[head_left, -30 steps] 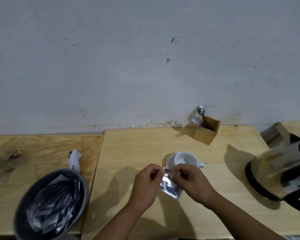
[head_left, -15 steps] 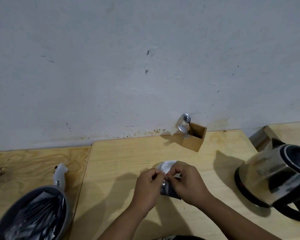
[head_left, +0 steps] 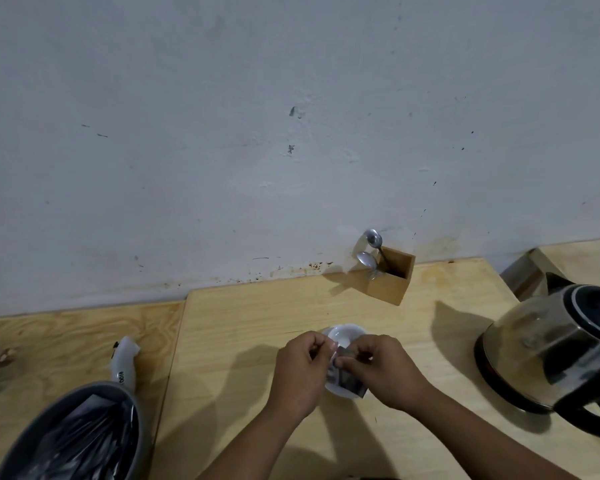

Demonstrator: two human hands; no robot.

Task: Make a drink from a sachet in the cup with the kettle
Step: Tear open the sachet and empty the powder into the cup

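A small silver sachet (head_left: 347, 378) is pinched at its top edge between my left hand (head_left: 300, 370) and my right hand (head_left: 383, 370). Both hands hover directly over the white cup (head_left: 345, 333), which stands on the wooden table (head_left: 236, 341) and is mostly hidden; only its far rim and inside show. The kettle (head_left: 555, 355), glass-bodied with a black lid and handle, stands on its base at the right edge of the table, apart from my hands.
A wooden box (head_left: 392, 280) with two metal spoons (head_left: 373, 247) stands by the wall behind the cup. At bottom left is a grey bowl (head_left: 70, 434) of several sachets, with a white object (head_left: 123, 362) lying behind it.
My hands with the sachet have moved forward until they are over the cup, hiding most of it. The view has shifted left and down, so the kettle shows more fully.
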